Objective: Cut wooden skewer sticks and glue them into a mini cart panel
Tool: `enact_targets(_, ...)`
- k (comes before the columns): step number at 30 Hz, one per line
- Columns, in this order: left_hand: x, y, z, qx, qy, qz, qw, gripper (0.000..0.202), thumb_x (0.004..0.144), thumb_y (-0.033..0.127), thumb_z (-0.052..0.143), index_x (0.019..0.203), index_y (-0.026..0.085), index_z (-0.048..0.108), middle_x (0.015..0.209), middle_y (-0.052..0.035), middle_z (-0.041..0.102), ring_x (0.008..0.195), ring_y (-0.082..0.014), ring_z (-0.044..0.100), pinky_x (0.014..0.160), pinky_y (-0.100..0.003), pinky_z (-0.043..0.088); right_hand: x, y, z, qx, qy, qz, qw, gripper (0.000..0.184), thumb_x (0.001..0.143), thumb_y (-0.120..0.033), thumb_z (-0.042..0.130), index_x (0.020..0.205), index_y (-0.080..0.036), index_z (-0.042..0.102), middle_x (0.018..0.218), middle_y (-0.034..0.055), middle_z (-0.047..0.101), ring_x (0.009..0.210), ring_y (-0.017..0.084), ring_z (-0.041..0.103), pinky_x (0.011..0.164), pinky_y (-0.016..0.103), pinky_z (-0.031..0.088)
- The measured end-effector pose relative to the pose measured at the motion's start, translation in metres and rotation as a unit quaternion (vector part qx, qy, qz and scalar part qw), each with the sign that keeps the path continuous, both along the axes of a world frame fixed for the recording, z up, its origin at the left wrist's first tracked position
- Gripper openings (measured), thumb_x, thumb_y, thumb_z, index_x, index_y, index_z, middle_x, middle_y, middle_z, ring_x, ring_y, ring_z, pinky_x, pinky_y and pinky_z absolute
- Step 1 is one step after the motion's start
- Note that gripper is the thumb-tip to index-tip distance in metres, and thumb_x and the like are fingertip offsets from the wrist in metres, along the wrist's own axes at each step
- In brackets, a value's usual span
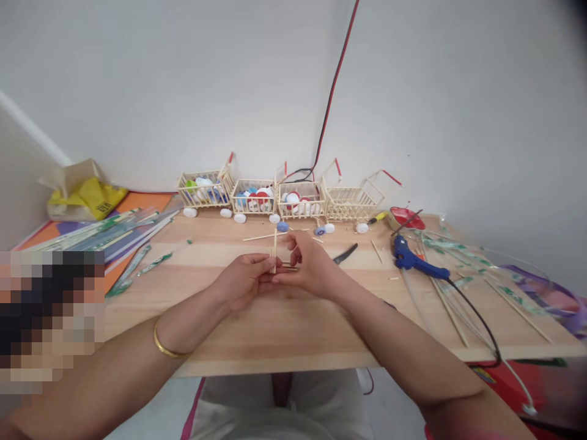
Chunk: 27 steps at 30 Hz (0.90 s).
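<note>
My left hand [247,278] is closed on a small bundle of thin wooden sticks [274,252], pinched upright between thumb and fingers. My right hand [309,266] is close by on the right, its thumb at the foot of the bundle and its bent index finger raised apart from the thumb. Short pieces of stick show in the gap between the hands; whether my right fingers touch them is hard to tell. Behind my right wrist lies a dark blade [346,253], its handle hidden. Blue bottle caps [282,227] are beyond my fingers.
Along the wall stand several stick-built carts, among them one with caps [300,205] and one without [351,205]. A blue glue gun [419,261] with a black cord lies right, among loose sticks and wrappers. Packaged sticks [114,229] and a yellow bag [89,198] are left.
</note>
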<state>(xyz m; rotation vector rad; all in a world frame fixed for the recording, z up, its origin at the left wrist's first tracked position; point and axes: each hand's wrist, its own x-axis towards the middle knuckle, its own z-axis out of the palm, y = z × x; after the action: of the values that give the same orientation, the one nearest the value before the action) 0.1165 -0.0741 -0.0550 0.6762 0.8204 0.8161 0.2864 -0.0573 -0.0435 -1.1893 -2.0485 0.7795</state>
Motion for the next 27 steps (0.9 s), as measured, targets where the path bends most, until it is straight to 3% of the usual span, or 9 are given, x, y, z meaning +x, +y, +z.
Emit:
enact_targets(4, -0.001, 0.001, -0.002, 0.008, -0.024, 0.014, 1.0, 0.009, 0.078, 0.017, 0.061, 0.078, 0.009, 0.064, 0.077, -0.0106, 0.068, 0.069, -0.016, 0.065, 0.072, -0.031, 0.053, -0.009, -0.006, -0.005, 0.08, -0.023, -0.012, 0.996, 0.048, 0.063, -0.025, 0.071, 0.102, -0.019, 0.042, 0.09, 0.0027, 0.048, 0.067, 0.011, 0.048, 0.06, 0.026, 0.043)
enact_targets(8, 0.0, 0.001, -0.004, 0.029, -0.031, 0.01, 0.999, 0.014, 0.075, 0.022, 0.065, 0.079, 0.008, 0.065, 0.081, -0.0116, 0.068, 0.074, -0.017, 0.065, 0.075, -0.031, 0.052, -0.012, -0.005, -0.003, 0.096, -0.039, -0.016, 0.995, 0.032, 0.067, -0.02, 0.066, 0.09, -0.019, 0.043, 0.083, 0.0012, 0.048, 0.07, 0.012, 0.047, 0.062, 0.026, 0.041)
enact_targets(11, 0.001, 0.0, -0.005, 0.07, -0.01, 0.014, 0.997, 0.021, 0.073, 0.03, 0.068, 0.081, 0.01, 0.067, 0.081, -0.0094, 0.069, 0.076, -0.0162, 0.064, 0.075, -0.029, 0.05, -0.007, -0.002, 0.001, 0.065, -0.024, 0.004, 0.998, 0.035, 0.064, -0.027, 0.071, 0.088, -0.019, 0.046, 0.083, 0.0007, 0.05, 0.068, 0.012, 0.048, 0.061, 0.026, 0.041)
enact_targets(15, 0.001, -0.002, -0.003, 0.166, 0.082, -0.003, 0.983, 0.025, 0.073, 0.036, 0.065, 0.084, 0.014, 0.07, 0.084, -0.0049, 0.069, 0.083, -0.0163, 0.062, 0.077, -0.026, 0.048, -0.001, 0.003, 0.003, -0.047, 0.056, 0.049, 0.996, 0.034, 0.07, -0.038, 0.068, 0.095, -0.018, 0.055, 0.08, 0.001, 0.056, 0.066, 0.012, 0.051, 0.06, 0.025, 0.042)
enact_targets(18, 0.001, -0.003, -0.002, 0.241, 0.167, -0.023, 0.956, 0.028, 0.077, 0.039, 0.06, 0.088, 0.016, 0.071, 0.087, -0.004, 0.069, 0.088, -0.0181, 0.061, 0.079, -0.027, 0.047, -0.001, 0.002, 0.004, -0.087, 0.11, 0.071, 0.988, 0.025, 0.079, -0.041, 0.058, 0.086, -0.018, 0.061, 0.073, 0.0016, 0.06, 0.066, 0.013, 0.054, 0.06, 0.025, 0.043)
enact_targets(24, -0.006, 0.0, -0.001, 0.407, 0.293, -0.028, 0.865, 0.025, 0.082, 0.035, 0.051, 0.087, 0.019, 0.07, 0.095, -0.0046, 0.066, 0.092, -0.018, 0.058, 0.082, -0.025, 0.041, -0.002, -0.007, 0.014, 0.02, 0.055, 0.047, 0.997, 0.022, 0.078, -0.037, 0.061, 0.067, -0.018, 0.064, 0.072, 0.002, 0.063, 0.066, 0.012, 0.053, 0.061, 0.025, 0.04)
enact_targets(27, -0.008, 0.003, -0.003, 0.428, 0.383, -0.05, 0.817, 0.021, 0.081, 0.03, 0.052, 0.079, 0.018, 0.07, 0.086, -0.0048, 0.064, 0.081, -0.0165, 0.058, 0.072, -0.024, 0.041, -0.002, -0.004, 0.007, 0.02, 0.03, 0.064, 0.997, 0.02, 0.078, -0.035, 0.062, 0.068, -0.017, 0.065, 0.072, 0.0016, 0.063, 0.064, 0.012, 0.054, 0.06, 0.024, 0.039)
